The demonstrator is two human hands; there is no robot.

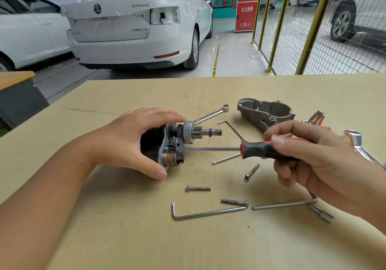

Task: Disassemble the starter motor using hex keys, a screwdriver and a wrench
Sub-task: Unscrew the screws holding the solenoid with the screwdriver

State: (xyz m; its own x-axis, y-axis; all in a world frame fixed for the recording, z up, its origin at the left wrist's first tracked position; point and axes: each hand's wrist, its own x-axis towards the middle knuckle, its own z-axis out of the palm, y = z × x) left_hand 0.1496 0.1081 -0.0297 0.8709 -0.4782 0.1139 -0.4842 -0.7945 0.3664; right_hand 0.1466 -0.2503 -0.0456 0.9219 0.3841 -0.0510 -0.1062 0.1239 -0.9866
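mid-disassembly, by the look of it: nose housing (266,113) already off and lying at two o'clock on the counter (129,238), three loose bolts (198,188) spread at five and six o'clock. starter motor (167,144) lying on its side at counter centre, pinion shaft pointing toward three o'clock. left hand (129,142) cupped over the dark body, fingers across the top and thumb below, holding it steady. right hand (309,157) wrapped round the red-and-black handle of the screwdriver (246,149), shaft running level toward nine o'clock, tip seated at a fastener on the silver end plate. likely step: backing out a plate screw.

next move probably calls for firm inward pressure along the shaft while turning, motor braced against rolling; risk of the tip slipping off the head.

room: near counter edge at six o'clock well clear of the work; open surface at seven and eleven o'clock. crowded toward three and five: hex keys (208,213) near the right forearm, one under the screwdriver shaft, wrench (211,115) at one o'clock just beside the pinion, larger wrench (357,144) at the right edge.
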